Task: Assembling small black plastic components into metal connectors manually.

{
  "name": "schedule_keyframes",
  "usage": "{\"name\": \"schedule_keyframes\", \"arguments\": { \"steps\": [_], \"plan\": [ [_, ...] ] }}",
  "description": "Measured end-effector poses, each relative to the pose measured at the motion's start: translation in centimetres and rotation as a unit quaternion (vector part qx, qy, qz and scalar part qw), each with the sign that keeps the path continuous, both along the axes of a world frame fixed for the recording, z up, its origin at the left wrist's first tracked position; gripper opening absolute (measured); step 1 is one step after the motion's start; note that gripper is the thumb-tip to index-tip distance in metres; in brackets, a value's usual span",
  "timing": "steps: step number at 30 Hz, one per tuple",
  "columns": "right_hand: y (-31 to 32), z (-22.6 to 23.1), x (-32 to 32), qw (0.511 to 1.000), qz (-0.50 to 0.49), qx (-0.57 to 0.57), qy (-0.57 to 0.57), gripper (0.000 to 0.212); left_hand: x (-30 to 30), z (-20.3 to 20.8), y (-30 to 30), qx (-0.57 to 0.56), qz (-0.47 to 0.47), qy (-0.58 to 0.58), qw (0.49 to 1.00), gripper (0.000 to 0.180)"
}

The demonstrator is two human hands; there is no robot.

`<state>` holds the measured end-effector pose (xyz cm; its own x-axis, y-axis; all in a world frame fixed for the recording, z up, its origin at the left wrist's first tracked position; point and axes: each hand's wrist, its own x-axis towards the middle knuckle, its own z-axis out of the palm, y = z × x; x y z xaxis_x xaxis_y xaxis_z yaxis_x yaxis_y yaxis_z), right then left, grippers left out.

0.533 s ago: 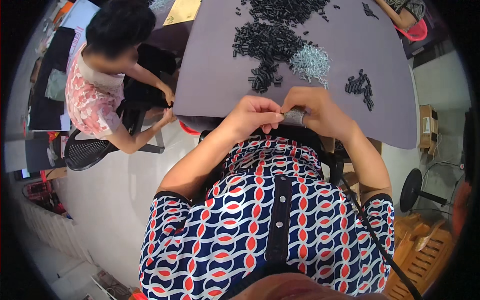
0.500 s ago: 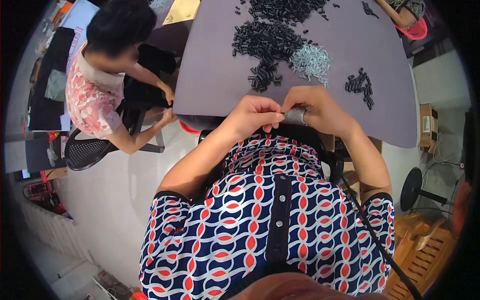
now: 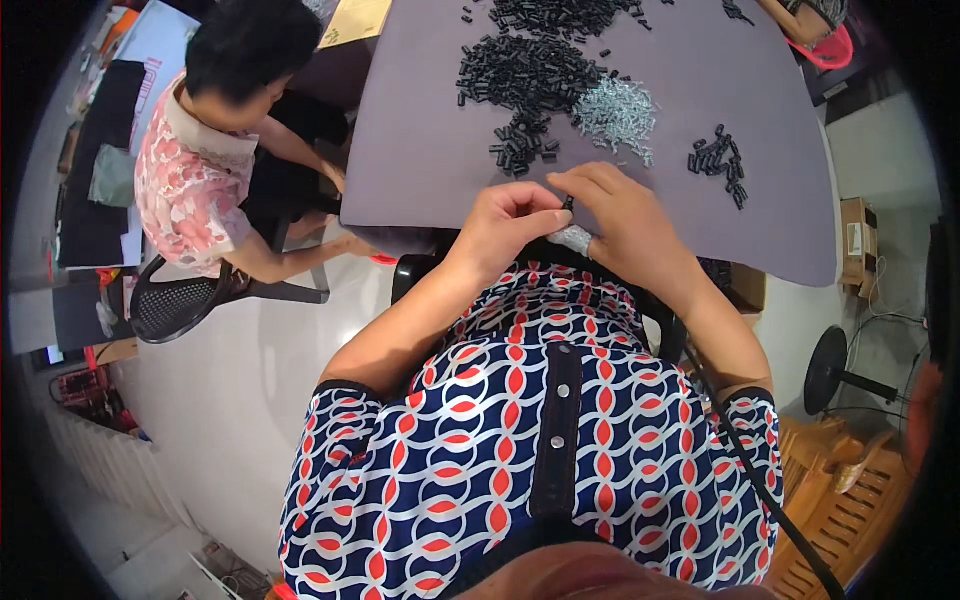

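My left hand (image 3: 505, 225) and my right hand (image 3: 620, 215) meet at the near edge of a grey table (image 3: 420, 150). Together their fingertips pinch a small black part (image 3: 568, 203). Under my right palm shows a clump of small silvery parts (image 3: 574, 239). Just beyond my hands lies a small heap of black parts (image 3: 522, 148), with a bigger heap of black parts (image 3: 520, 75) further back. A pile of silvery parts (image 3: 615, 110) lies beside it. A few more black parts (image 3: 720, 165) sit to the right.
A person in a pink patterned top (image 3: 195, 180) sits on a black chair (image 3: 175, 300) at the table's left side. Another person's arm (image 3: 800, 20) reaches in at the far right. A fan base (image 3: 835, 370) and wooden furniture (image 3: 850, 500) stand on my right.
My hands stay together at the table edge; the fingers have shifted slightly around the small black part.
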<state>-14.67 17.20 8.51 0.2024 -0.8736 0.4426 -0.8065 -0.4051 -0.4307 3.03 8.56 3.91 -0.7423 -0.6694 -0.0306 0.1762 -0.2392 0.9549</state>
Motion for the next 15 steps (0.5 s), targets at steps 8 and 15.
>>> {"name": "schedule_keyframes", "arguments": {
  "steps": [8, 15],
  "plan": [
    [-0.3, -1.1, 0.3, 0.993, 0.061, -0.004, -0.099, 0.049, 1.3, -0.6, -0.2, 0.202, -0.089, 0.058, 0.974, 0.015],
    [0.2, -0.4, 0.6, 0.991, 0.056, 0.01, -0.118, 0.053, 1.4, -0.4, 0.3, 0.275, -0.122, 0.084, 0.95, 0.02]
  ]
}}
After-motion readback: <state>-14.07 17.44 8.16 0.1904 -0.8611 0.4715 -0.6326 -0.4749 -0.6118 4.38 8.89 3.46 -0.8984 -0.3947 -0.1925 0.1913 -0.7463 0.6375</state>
